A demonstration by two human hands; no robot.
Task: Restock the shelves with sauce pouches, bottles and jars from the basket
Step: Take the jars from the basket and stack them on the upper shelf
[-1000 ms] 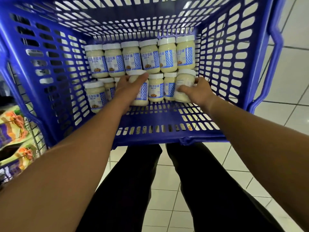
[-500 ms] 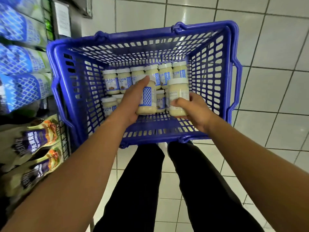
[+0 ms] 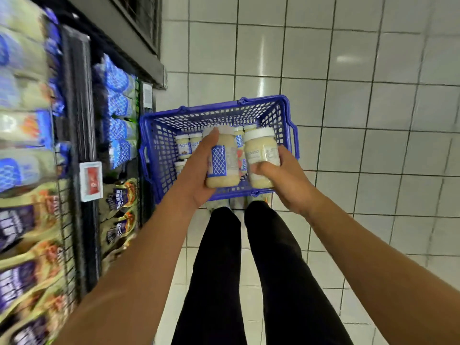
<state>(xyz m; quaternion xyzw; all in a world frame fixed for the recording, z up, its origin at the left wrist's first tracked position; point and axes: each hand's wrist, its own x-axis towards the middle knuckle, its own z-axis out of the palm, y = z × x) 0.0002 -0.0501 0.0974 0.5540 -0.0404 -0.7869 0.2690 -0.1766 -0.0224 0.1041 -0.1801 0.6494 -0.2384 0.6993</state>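
Cream sauce fills both upright jars: the blue-lattice-labelled jar (image 3: 223, 159) gripped in my left hand (image 3: 196, 181)'s curled fingers (image 3: 209, 143), the white-lidded jar (image 3: 261, 151) in my right hand (image 3: 286, 181)'s, above the blue plastic basket (image 3: 159, 145) at centre. The wire shelves (image 3: 77, 125) lie frame-left, nearest my left hand.

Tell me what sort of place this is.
Probably a grocery store aisle: wire shelves packed with sauce pouches, a red price tag on the shelf edge, and a blue shopping basket of jars on a tiled floor.
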